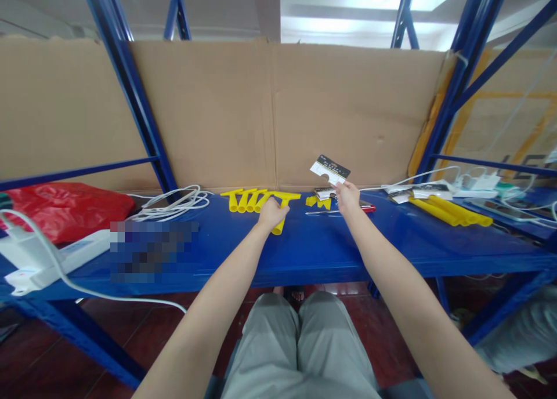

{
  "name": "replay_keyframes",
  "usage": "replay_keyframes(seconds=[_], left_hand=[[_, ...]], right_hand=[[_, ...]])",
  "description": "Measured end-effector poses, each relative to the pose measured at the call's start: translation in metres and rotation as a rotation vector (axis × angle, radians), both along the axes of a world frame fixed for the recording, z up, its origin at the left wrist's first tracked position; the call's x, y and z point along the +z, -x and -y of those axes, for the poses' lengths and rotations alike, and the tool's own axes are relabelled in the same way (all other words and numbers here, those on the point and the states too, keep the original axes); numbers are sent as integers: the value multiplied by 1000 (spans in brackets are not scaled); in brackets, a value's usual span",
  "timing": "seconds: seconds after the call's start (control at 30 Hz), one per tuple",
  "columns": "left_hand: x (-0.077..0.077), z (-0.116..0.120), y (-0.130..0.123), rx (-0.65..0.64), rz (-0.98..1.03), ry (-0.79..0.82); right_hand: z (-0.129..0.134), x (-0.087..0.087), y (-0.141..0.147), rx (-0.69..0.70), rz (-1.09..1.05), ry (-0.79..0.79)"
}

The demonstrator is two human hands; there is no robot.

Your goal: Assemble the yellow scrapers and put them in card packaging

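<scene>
My left hand (272, 213) is closed around a yellow T-shaped tool (279, 228) with a round hollow handle and a flat crossbar. To its left, several like yellow T-shaped pieces (242, 203) lie in a row on the blue shelf. Between its fingertips my right hand (348, 196) pinches a black-and-white printed card (329, 170) with a curved notch, raised off the shelf. Beneath that hand are more printed cards (324, 193), small yellow pieces (318, 202) and a thin tool with a red handle (369, 209), partly hidden by the wrist.
Yellow tubes (452, 211) and packaged cards (420, 191) lie at the right, near white cables and a charger (481, 181). At left are a red plastic bag (65, 210), a power strip (82, 251) and coiled cable (178, 205). Cardboard (209, 115) stands behind the blue shelf (313, 254).
</scene>
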State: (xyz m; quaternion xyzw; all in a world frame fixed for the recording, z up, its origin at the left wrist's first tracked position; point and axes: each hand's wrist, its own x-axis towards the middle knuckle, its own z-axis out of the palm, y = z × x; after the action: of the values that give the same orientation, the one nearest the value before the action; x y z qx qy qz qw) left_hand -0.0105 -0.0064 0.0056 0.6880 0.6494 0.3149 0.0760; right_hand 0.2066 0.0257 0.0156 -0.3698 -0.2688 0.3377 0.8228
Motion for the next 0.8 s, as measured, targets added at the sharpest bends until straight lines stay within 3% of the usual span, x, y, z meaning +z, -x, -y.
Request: replay_keyframes(seconds=[0.43, 0.8], left_hand=[[2, -10, 5, 64, 413, -76], [7, -21, 11, 132, 960, -78]], right_hand=[[23, 5, 13, 364, 95, 81], [38, 9, 29, 655, 221, 125]])
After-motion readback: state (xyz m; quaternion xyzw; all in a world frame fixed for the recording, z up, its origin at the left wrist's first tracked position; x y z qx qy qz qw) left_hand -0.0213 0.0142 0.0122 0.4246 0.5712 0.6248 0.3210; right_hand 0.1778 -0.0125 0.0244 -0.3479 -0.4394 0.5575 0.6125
